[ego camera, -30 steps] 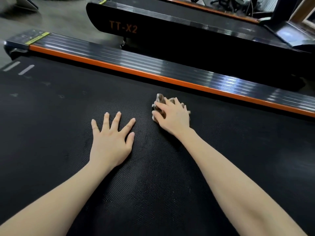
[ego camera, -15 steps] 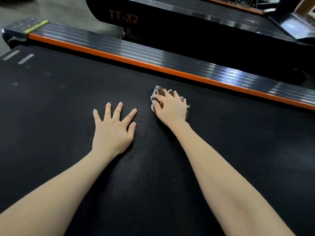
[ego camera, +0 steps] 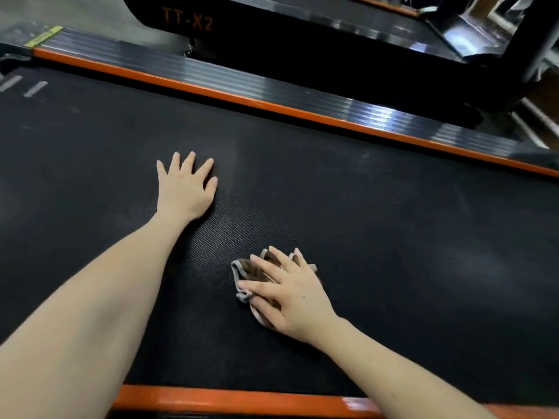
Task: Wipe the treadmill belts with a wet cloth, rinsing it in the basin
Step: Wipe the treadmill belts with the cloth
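A black textured treadmill belt (ego camera: pixel 393 222) fills most of the view. My right hand (ego camera: pixel 290 293) presses a crumpled brown cloth with a grey edge (ego camera: pixel 246 272) flat against the belt, near its front edge; the fingers lie spread and straight over the cloth, which shows mostly to the hand's left. My left hand (ego camera: pixel 186 186) rests flat on the belt farther away and to the left, fingers spread, holding nothing. The basin is not in view.
An orange strip and a ribbed black side rail (ego camera: pixel 272 89) border the belt's far side; another orange strip (ego camera: pixel 242 399) runs along the near edge. A second black treadmill marked TT-X2 (ego camera: pixel 187 21) stands behind. Grey floor shows at the top left.
My right hand has dragged the cloth from near the far rail back toward me, close to the near edge. My left hand stays planted in the same spot on the belt.
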